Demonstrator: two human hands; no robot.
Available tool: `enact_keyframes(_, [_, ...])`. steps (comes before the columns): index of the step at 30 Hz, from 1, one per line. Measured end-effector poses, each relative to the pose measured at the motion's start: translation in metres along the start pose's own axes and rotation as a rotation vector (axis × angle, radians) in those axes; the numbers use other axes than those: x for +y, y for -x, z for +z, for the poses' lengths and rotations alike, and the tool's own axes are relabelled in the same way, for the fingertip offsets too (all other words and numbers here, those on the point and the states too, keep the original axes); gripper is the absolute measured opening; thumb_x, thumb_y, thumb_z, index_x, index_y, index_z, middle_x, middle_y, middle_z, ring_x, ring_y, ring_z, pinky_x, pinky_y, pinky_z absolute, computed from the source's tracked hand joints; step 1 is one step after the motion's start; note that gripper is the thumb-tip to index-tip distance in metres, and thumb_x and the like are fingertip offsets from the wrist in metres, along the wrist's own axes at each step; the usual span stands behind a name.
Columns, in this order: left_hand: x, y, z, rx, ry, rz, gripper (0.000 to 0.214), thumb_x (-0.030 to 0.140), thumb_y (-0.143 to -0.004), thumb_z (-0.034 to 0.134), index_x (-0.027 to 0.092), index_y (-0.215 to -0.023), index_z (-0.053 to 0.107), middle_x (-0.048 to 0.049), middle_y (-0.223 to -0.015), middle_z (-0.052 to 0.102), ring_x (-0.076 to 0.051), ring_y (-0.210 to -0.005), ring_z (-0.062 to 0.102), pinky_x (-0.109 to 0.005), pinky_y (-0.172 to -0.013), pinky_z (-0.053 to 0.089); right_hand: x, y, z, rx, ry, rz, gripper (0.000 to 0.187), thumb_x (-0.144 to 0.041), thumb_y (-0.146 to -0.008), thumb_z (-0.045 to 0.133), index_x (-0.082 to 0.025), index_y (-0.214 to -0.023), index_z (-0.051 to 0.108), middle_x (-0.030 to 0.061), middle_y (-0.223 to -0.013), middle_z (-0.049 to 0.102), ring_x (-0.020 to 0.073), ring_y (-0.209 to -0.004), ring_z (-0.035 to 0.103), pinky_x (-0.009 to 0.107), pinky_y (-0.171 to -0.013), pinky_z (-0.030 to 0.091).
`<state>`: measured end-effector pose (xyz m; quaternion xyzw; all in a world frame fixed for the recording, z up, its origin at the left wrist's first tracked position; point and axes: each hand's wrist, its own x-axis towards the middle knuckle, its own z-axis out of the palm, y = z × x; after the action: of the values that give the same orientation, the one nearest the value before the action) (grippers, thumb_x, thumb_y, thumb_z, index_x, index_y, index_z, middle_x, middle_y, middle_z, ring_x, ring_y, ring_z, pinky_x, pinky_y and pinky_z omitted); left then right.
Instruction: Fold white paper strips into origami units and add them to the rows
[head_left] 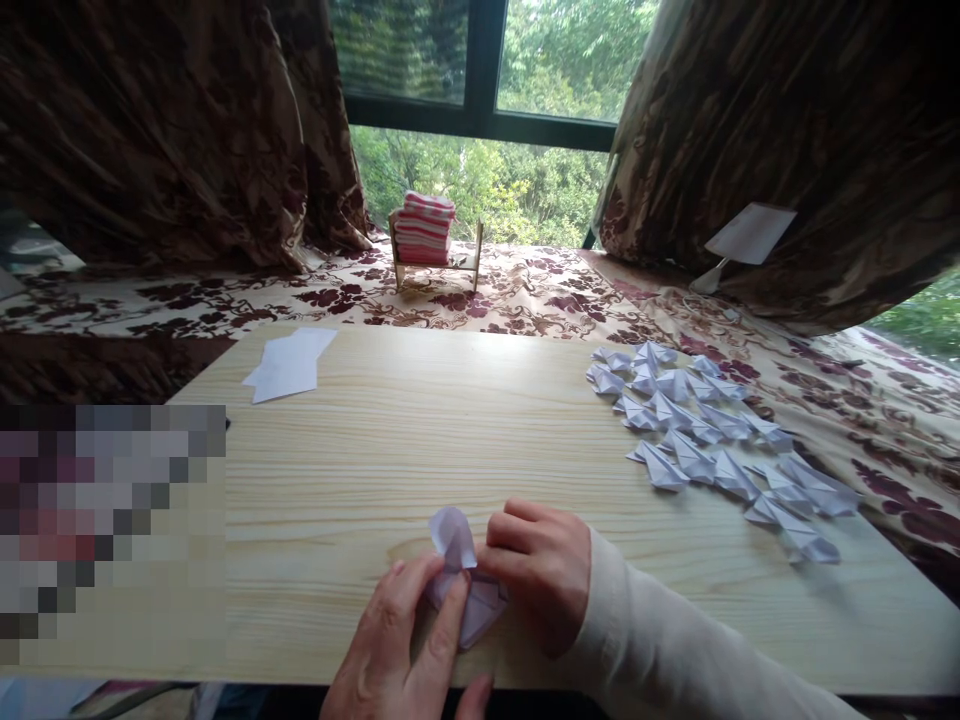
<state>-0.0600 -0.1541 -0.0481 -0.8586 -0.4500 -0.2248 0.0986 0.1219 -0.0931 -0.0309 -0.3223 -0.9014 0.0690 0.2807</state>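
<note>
Both of my hands work a small piece of pale lilac folded paper [459,560] near the front edge of the light wooden table [420,440]. My left hand [405,650] pinches the paper from below and left, fingers pressed onto it. My right hand [536,575], in a cream sleeve, is curled in a loose fist and grips the paper's right side. One flap of the paper sticks up between the hands.
Several finished folded paper pieces [712,440] lie spread over the table's right side. A small stack of flat white sheets [289,365] lies at the far left. A tiny wooden rack with pink striped cloth [427,235] stands on the floral cloth by the window. A pixelated patch covers the left.
</note>
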Motion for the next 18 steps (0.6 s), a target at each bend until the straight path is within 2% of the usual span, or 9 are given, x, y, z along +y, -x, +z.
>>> enact_keyframes(3, [-0.004, -0.001, -0.001, -0.009, -0.012, 0.060, 0.050, 0.024, -0.070, 0.057, 0.014, -0.118, 0.048, -0.0160, -0.118, 0.044, -0.026, -0.108, 0.047, -0.031, -0.080, 0.049, 0.000, 0.000, 0.000, 0.005, 0.003, 0.002, 0.006, -0.017, -0.067, 0.045, -0.018, -0.064, 0.051, 0.0010, -0.057, 0.044, 0.0139, -0.054, 0.030, 0.028, -0.046, 0.019])
enact_keyframes(6, [-0.006, -0.004, -0.002, -0.001, 0.006, 0.110, 0.048, 0.022, -0.069, 0.057, 0.013, -0.116, 0.049, -0.0155, -0.116, 0.049, -0.027, -0.110, 0.045, -0.034, -0.084, 0.047, 0.000, -0.001, 0.001, 0.013, 0.011, -0.004, 0.011, -0.016, -0.067, 0.044, -0.018, -0.057, 0.046, 0.0012, -0.056, 0.044, 0.0135, -0.053, 0.029, 0.028, -0.046, 0.019])
enact_keyframes(11, [-0.006, -0.008, -0.001, 0.023, -0.039, 0.134, 0.048, 0.025, -0.070, 0.057, 0.015, -0.116, 0.049, -0.0148, -0.114, 0.053, -0.028, -0.109, 0.046, -0.038, -0.085, 0.043, 0.002, -0.002, 0.000, -0.019, 0.023, 0.003, 0.007, -0.017, -0.064, 0.049, -0.018, -0.057, 0.047, 0.0005, -0.057, 0.044, 0.0130, -0.053, 0.030, 0.028, -0.046, 0.020])
enact_keyframes(15, [-0.006, -0.010, 0.000, -0.006, -0.091, 0.128, 0.045, 0.034, -0.073, 0.052, 0.017, -0.115, 0.052, -0.0106, -0.115, 0.057, -0.024, -0.107, 0.048, -0.040, -0.094, 0.031, -0.001, 0.002, -0.002, -0.031, 0.077, -0.019, 0.004, -0.019, -0.069, 0.049, -0.018, -0.067, 0.052, 0.0005, -0.059, 0.045, 0.0137, -0.054, 0.032, 0.027, -0.047, 0.022])
enact_keyframes(18, [-0.007, -0.011, 0.000, -0.013, -0.111, 0.156, 0.042, 0.036, -0.075, 0.049, 0.018, -0.113, 0.054, -0.0079, -0.114, 0.059, -0.021, -0.107, 0.048, -0.039, -0.098, 0.023, -0.008, 0.004, -0.001, 0.061, 0.244, -0.026, 0.014, -0.019, -0.080, 0.044, -0.016, -0.078, 0.058, 0.0019, -0.060, 0.048, 0.0149, -0.056, 0.035, 0.029, -0.048, 0.020])
